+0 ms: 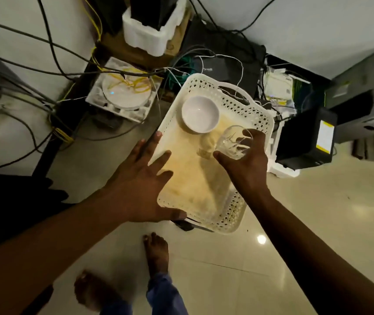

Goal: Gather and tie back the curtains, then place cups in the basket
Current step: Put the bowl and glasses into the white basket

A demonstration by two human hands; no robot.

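1. Left hand, fingers spread, rests on the near-left rim of the white basket.
2. Right hand grips a clear glass cup over the basket's right side.
3. White bowl sits inside, at the far end.

Basket's near-left rim under the left hand; black printer cut off at right edge.

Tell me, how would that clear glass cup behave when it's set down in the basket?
The glass cup looks thin and clear, so probably fragile and slippery. The right hand holds it tilted; laid sideways, its round wall might roll toward the white bowl in the basket.
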